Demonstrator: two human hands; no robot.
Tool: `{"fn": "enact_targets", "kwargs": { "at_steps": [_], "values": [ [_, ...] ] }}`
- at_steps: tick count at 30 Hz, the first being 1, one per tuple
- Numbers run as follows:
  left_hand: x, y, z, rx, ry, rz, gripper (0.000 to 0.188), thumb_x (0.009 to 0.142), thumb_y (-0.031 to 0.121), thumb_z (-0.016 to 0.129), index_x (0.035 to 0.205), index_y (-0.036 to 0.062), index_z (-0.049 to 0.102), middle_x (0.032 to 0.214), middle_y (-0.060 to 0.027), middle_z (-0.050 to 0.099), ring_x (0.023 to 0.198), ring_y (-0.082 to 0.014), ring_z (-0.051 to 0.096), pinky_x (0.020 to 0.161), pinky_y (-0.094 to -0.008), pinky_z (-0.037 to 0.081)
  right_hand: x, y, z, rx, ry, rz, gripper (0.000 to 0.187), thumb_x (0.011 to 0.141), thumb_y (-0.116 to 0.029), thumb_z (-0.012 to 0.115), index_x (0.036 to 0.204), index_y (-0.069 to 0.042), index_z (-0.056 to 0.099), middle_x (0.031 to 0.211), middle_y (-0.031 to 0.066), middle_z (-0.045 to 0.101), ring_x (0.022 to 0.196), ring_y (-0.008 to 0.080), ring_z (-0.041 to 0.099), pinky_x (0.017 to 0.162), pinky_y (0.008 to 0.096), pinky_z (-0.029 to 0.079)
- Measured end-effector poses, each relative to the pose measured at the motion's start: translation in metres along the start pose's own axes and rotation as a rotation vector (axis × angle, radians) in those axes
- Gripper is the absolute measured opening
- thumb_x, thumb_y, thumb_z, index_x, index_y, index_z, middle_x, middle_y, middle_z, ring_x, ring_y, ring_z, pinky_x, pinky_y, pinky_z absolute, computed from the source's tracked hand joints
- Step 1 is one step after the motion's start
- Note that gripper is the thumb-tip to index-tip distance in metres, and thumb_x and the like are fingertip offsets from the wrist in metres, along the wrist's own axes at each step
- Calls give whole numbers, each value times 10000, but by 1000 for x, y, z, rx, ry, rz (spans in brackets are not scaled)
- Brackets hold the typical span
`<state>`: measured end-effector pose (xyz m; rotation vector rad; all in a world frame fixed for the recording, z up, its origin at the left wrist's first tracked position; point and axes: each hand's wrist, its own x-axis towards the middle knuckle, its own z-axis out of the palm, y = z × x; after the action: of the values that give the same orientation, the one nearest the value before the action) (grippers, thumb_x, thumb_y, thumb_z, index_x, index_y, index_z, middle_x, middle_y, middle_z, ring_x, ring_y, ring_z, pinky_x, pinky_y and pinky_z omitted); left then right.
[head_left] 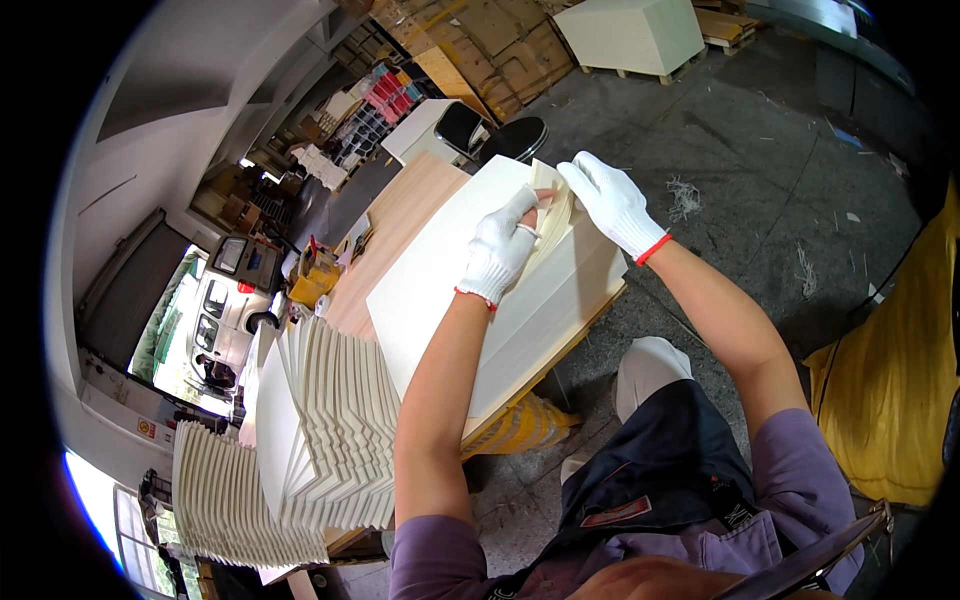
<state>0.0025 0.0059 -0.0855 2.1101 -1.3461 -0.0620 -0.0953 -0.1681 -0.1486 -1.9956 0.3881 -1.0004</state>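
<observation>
A thick stack of large cream paper sheets lies on a wooden table. My left hand, in a white knit glove, presses on the stack's far right corner and pinches a lifted bundle of sheets there. My right hand, also gloved, grips the same lifted corner from the right, fanning the sheet edges upward.
Fanned, offset bundles of cream paper are piled at the table's near left end, with another fanned pile beyond. A black round stool and cardboard boxes stand at the far end. A yellow cloth hangs at right. A pale pallet stack sits on the concrete floor.
</observation>
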Motion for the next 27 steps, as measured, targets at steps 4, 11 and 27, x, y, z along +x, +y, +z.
{"fn": "enact_targets", "kwargs": {
  "at_steps": [4,11,27],
  "values": [
    [-1,9,1,145,-31,-27,357,957,303,753,1288,192,678,1091,-153,754,981,-296,742,860,-391,559,0,6,2,19,15,-13,499,1078,-541,452,1015,-64,581,913,215,675,885,433,658,751,508,482],
    [2,2,5,22,3,-35,383,900,185,809,1269,158,710,956,-41,654,824,-160,621,777,-325,525,0,4,2,22,13,11,504,1072,-545,457,1018,-61,587,923,219,682,901,448,657,762,514,483],
    [3,18,4,355,42,89,442,903,218,692,1343,244,670,1133,-154,759,1034,-373,730,893,-446,585,0,4,-49,-611,-232,-291,510,996,-594,532,970,-108,681,872,119,695,843,337,688,730,452,529]
  ]
}}
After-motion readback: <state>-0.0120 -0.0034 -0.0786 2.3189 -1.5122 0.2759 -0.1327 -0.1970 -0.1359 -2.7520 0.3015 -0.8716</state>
